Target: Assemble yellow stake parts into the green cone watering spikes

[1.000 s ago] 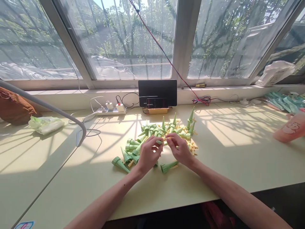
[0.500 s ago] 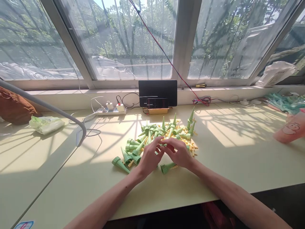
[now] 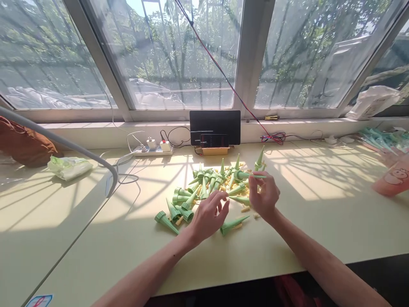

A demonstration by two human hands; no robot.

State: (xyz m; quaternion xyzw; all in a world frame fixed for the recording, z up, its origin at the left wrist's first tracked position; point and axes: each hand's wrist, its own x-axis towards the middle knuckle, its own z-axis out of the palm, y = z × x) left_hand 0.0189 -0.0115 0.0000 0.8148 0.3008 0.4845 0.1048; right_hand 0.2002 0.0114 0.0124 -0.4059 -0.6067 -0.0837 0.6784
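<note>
My right hand [image 3: 264, 196] pinches a green watering spike [image 3: 246, 175] between thumb and fingers. That spike lies nearly level, its wide ribbed end toward the left, just over the right part of the pile. My left hand [image 3: 209, 215] is at the near edge of the pile, fingers loosely bent and apart, with nothing visible in them. Around both hands lie several more green spikes, mixed with small yellow plastic pieces [image 3: 245, 209]. One loose spike [image 3: 230, 225] rests on its side between my wrists. At the back right, another spike [image 3: 260, 158] stands point up.
Behind the pile, a black tablet or screen [image 3: 215, 125] leans on a small stand with a phone before it. A power strip [image 3: 155, 150] with cables lies to its left. A grey curved bar [image 3: 64, 138] crosses the left side. A pink cup [image 3: 391, 179] is at right.
My hands were together over the pile and have come apart. The right one has moved right and up with a spike; the left stays near the pile's front. The view has shifted slightly.
</note>
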